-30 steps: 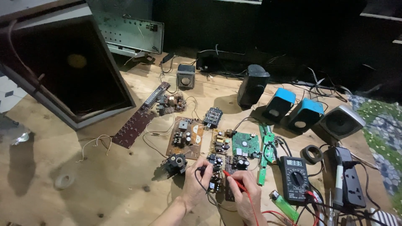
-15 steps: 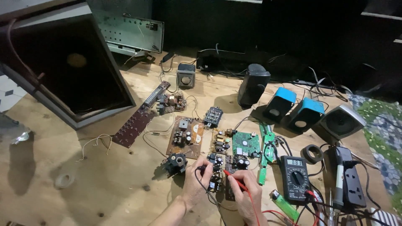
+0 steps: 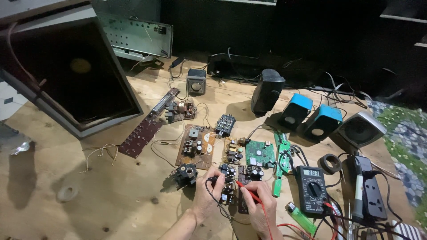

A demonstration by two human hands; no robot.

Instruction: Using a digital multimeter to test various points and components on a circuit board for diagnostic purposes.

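Taking the small dark circuit board [image 3: 238, 178] near the bottom middle of the wooden table [image 3: 89, 195] as the landmark: far to its left and up stands a big open speaker cabinet [image 3: 71, 75], and a long brown board [image 3: 147, 129] lies between that cabinet and the landmark. Just left of the landmark sits a small black round part [image 3: 185, 174], with a brown circuit board [image 3: 195, 146] above it.

The left hand [image 3: 208, 195] is closed narrowly around a black probe [image 3: 214, 180], whose tip rests at the landmark's left edge. The right hand [image 3: 260, 202] pinches a red probe [image 3: 247, 190], its tip touching the landmark's lower middle.

A green circuit board [image 3: 260, 153] lies just above and right of the landmark. Right of it sits a black meter [image 3: 311, 189] with its display lit, and a green lighter [image 3: 301, 214] lies below that meter. Farther up and right stand a black speaker [image 3: 267, 91], two blue speakers [image 3: 309, 116] and a grey speaker [image 3: 361, 129]. A black power strip [image 3: 372, 191] lies at the far right.
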